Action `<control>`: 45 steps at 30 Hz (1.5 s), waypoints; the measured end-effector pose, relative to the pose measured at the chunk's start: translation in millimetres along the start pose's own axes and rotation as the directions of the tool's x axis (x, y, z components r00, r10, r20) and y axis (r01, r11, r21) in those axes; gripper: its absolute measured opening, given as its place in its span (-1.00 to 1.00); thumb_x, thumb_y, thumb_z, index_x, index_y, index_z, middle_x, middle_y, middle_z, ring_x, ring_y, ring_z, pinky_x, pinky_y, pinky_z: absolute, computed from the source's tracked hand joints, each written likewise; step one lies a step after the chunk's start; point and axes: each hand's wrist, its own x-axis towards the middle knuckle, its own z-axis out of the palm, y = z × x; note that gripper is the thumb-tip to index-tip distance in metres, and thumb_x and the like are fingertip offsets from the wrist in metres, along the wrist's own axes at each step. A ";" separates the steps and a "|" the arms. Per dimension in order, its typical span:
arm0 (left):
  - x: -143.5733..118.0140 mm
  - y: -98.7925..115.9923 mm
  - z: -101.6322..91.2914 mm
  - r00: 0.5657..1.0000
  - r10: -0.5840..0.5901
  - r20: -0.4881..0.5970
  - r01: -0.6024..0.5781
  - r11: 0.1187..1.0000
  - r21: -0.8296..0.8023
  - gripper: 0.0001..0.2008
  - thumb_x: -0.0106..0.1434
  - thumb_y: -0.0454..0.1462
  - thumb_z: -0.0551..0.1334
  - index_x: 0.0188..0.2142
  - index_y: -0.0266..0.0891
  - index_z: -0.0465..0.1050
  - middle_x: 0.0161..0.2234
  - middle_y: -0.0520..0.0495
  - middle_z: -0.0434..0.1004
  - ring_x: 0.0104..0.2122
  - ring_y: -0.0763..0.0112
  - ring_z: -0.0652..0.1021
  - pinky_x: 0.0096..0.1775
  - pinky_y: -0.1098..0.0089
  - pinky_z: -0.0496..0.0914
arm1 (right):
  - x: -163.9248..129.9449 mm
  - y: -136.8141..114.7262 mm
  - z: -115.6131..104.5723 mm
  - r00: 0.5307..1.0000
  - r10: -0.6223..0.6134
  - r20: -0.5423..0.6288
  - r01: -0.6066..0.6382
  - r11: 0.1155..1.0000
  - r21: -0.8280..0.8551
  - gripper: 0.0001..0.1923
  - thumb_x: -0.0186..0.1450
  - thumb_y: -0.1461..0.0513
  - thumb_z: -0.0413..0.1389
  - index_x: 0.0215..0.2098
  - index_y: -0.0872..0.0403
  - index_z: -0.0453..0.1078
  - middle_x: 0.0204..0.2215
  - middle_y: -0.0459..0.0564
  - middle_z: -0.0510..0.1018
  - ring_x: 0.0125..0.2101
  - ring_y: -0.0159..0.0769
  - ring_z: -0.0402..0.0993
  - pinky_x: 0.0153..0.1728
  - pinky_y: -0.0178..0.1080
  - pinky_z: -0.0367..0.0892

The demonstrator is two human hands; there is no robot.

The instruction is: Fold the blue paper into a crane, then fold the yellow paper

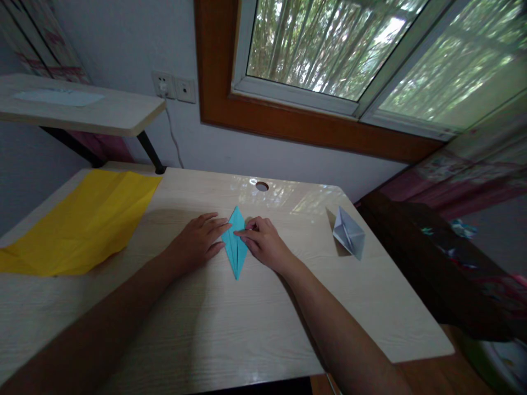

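Observation:
A turquoise sheet of origami paper (236, 255), folded into a narrow diamond, lies on the table with its points toward and away from me. Creases run down its middle. My left hand (201, 238) rests flat at its left edge, fingers apart and fingertips touching the paper. On the other side, my right hand (263, 238) is closed, its bent fingers pinching at the paper's right half near the centre line. The right fingertips partly cover the paper there.
To the right stands a folded grey-white paper piece (349, 235). A yellow sheet (90, 219) lies at the left, below a raised shelf (123, 118) on black legs. The pale table (255, 323) has a round hole (262, 186) near its back edge.

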 end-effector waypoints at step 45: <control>5.2 9.5 -12.8 0.994 0.098 0.052 -0.099 0.995 0.021 -0.84 0.44 -0.29 0.18 -0.08 -0.25 0.53 -0.14 -0.14 0.59 -0.14 0.21 0.53 -0.06 0.19 0.48 | 0.9 -1.0 -0.2 0.990 0.097 -0.105 -0.080 0.984 0.160 -0.95 0.37 0.27 0.19 -0.28 0.02 0.45 -0.16 0.05 0.50 -0.10 -0.12 0.37 -0.03 -0.05 0.28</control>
